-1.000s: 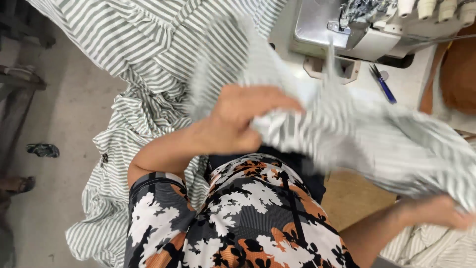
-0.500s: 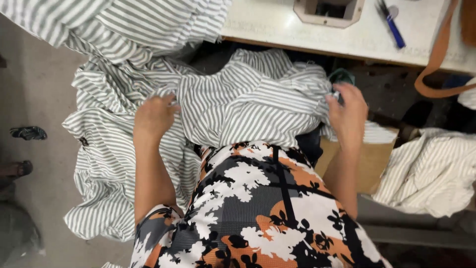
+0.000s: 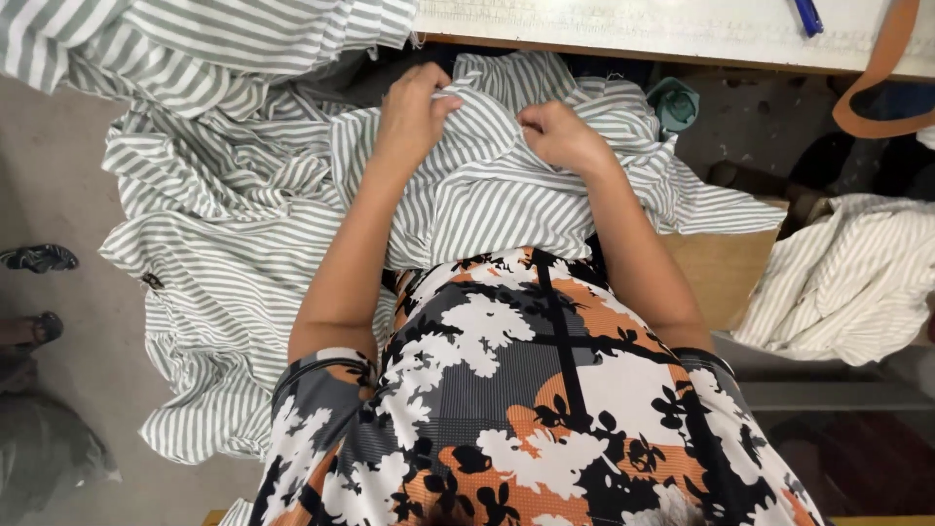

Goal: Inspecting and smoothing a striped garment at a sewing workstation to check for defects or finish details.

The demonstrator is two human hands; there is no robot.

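A grey-and-white striped garment (image 3: 506, 200) lies across my lap, below the edge of the sewing table (image 3: 623, 29). My left hand (image 3: 414, 107) pinches a fold of this fabric near its top edge. My right hand (image 3: 560, 136) is clenched on the same striped cloth a little to the right. The two hands are close together, both gripping the cloth. My lap is covered by a floral black, white and orange dress (image 3: 545, 409).
More striped fabric (image 3: 214, 244) is heaped on the floor at my left and hangs off the table corner. Another striped pile (image 3: 847, 282) sits at the right. A blue pen (image 3: 806, 15) and a brown strap (image 3: 877, 78) lie on the table. A sandalled foot (image 3: 39, 258) shows at far left.
My view dropped from the sewing machine to my lap. Both hands moved inward and up along the striped cloth, and are closer together now, near the table edge.
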